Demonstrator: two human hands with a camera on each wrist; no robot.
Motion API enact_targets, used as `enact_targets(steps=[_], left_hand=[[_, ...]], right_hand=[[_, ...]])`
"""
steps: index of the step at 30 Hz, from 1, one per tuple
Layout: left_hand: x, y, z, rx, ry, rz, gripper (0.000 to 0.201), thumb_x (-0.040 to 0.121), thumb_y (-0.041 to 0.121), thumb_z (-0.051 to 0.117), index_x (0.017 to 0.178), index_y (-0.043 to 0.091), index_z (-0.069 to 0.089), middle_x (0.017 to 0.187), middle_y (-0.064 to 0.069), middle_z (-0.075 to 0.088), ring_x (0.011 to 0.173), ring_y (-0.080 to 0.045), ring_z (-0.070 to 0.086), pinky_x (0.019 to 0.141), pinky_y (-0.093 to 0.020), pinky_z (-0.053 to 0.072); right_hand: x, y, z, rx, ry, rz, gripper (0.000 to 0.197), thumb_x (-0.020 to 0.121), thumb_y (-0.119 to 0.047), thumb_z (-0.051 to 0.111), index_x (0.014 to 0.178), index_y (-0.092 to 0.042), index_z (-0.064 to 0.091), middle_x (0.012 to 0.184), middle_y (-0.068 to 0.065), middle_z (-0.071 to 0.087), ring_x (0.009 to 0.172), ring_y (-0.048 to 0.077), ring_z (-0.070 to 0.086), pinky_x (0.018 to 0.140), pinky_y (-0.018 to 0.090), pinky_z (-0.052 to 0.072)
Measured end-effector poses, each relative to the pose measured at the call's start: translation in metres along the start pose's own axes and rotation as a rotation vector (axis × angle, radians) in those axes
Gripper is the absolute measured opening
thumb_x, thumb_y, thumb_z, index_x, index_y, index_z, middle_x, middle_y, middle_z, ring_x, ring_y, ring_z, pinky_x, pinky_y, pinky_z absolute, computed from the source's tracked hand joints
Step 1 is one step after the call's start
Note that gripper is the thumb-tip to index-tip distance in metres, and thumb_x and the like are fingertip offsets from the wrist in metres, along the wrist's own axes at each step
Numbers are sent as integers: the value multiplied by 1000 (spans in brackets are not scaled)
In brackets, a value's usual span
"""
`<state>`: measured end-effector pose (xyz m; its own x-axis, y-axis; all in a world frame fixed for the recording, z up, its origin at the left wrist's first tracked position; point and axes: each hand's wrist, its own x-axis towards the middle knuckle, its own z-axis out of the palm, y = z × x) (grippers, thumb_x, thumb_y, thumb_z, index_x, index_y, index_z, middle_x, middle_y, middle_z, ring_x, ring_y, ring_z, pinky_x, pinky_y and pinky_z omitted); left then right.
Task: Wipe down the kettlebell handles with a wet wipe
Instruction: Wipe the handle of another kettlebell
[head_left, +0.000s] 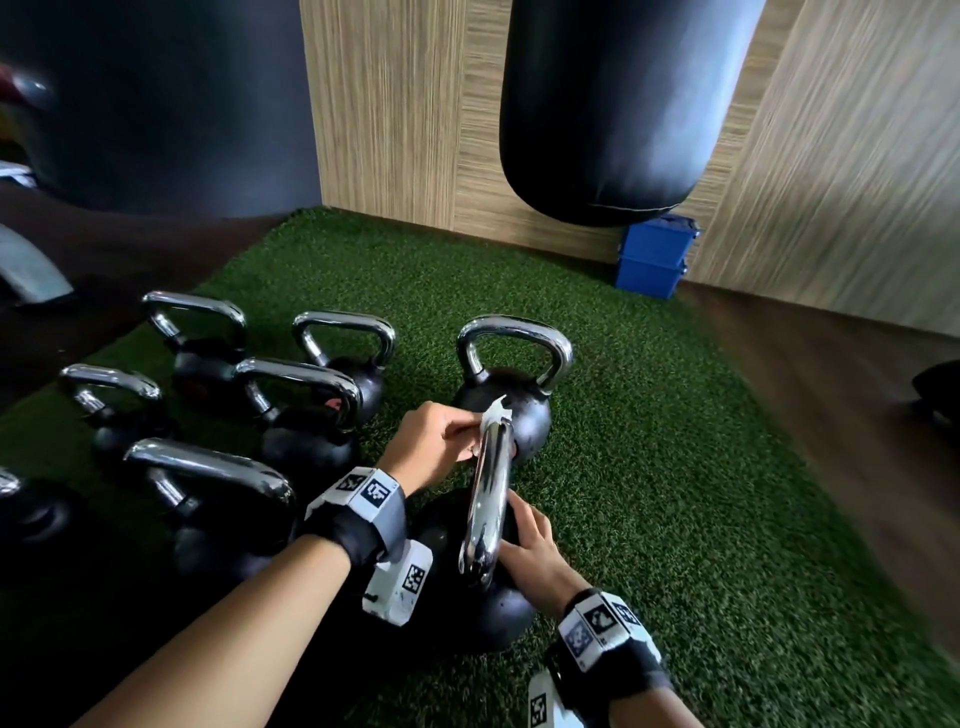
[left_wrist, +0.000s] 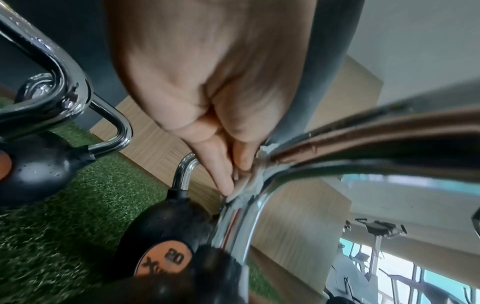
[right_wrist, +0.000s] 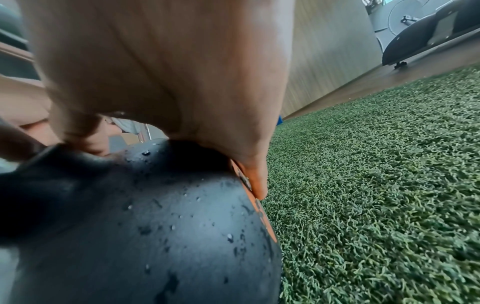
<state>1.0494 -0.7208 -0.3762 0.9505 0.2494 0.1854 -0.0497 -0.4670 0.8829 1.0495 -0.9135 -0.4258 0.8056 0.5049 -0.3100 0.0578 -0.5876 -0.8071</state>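
A black kettlebell (head_left: 488, 618) with a chrome handle (head_left: 488, 499) stands nearest me on the green turf. My left hand (head_left: 441, 436) pinches a white wet wipe (head_left: 496, 418) against the far end of that handle; in the left wrist view the fingers (left_wrist: 221, 170) press the wipe (left_wrist: 249, 185) onto the chrome bend (left_wrist: 241, 222). My right hand (head_left: 530, 551) rests flat on the right side of the kettlebell's body (right_wrist: 155, 226), fingers spread over it, one fingertip (right_wrist: 259, 185) at its orange label. Water droplets speckle the ball.
Several more chrome-handled kettlebells (head_left: 291, 415) crowd the turf to the left, and one (head_left: 511, 395) stands just behind the wiped handle. A black punching bag (head_left: 623, 104) hangs ahead, with blue boxes (head_left: 654, 260) by the wood wall. Open turf (head_left: 701, 493) lies to the right.
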Motion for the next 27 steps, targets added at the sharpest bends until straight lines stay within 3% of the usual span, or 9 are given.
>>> enact_targets(steps=[3, 5, 7, 10, 12, 16, 20, 23, 27], left_hand=[[0, 9, -12, -74, -55, 15, 28, 94, 5, 70, 104, 29, 80, 90, 18, 79, 87, -3, 75, 73, -14, 58], [-4, 11, -18, -141, -117, -22, 32, 96, 1, 66, 103, 28, 81, 100, 8, 80, 95, -13, 77, 78, -23, 62], [-11, 15, -25, -110, -167, -45, 21, 92, 16, 73, 109, 25, 79, 107, 2, 79, 102, -19, 76, 89, -36, 61], [-19, 20, -31, -137, -231, -100, 30, 76, 41, 79, 105, 35, 79, 103, 0, 80, 97, -20, 77, 90, -38, 60], [-20, 24, -29, -196, -195, -116, 13, 85, 26, 80, 96, 33, 82, 99, -3, 81, 93, -23, 78, 87, -40, 62], [-37, 29, -25, -291, -182, -195, 19, 92, -4, 69, 93, 12, 80, 93, -11, 80, 86, -23, 78, 77, -31, 64], [-64, 32, -35, -251, -335, -255, 17, 94, -6, 65, 105, 1, 75, 92, -11, 79, 84, -14, 77, 72, -21, 61], [-75, 32, -36, -300, -293, -240, 20, 92, -8, 66, 111, -7, 72, 90, -12, 79, 82, -14, 77, 71, -22, 62], [-94, 26, -33, -263, -366, -228, 20, 91, -4, 69, 109, 0, 75, 100, -17, 78, 86, -15, 76, 78, -28, 63]], right_hand=[[-1, 0, 0, 6, 4, -1, 85, 83, -53, 66, 155, -42, 22, 159, 5, 18, 147, 29, 22, 122, 49, 22], [-3, 0, 0, 18, 15, 1, 92, 73, -58, 62, 154, -42, 23, 159, 6, 18, 148, 28, 21, 123, 48, 22], [-4, 0, 1, 31, 15, -6, 92, 73, -58, 63, 154, -42, 23, 159, 6, 18, 149, 26, 19, 123, 47, 21], [-4, -1, 2, 41, 15, 5, 101, 62, -65, 59, 154, -43, 24, 159, 6, 17, 150, 25, 17, 124, 47, 20], [-3, -1, 2, 40, 17, 17, 103, 59, -67, 58, 154, -44, 24, 159, 6, 17, 149, 27, 18, 123, 47, 20], [-4, 0, 4, 50, 35, 5, 112, 47, -74, 53, 152, -43, 27, 158, 8, 20, 149, 25, 18, 124, 46, 20], [-3, 1, 6, 53, 59, 3, 114, 44, -77, 49, 151, -43, 29, 157, 8, 22, 147, 26, 25, 123, 46, 22], [-1, 3, 7, 53, 45, -6, 114, 45, -78, 51, 151, -44, 28, 156, 7, 22, 148, 26, 22, 123, 47, 21], [2, 6, 8, 48, 46, 8, 113, 45, -76, 51, 151, -44, 28, 156, 8, 22, 146, 27, 24, 123, 48, 22]])
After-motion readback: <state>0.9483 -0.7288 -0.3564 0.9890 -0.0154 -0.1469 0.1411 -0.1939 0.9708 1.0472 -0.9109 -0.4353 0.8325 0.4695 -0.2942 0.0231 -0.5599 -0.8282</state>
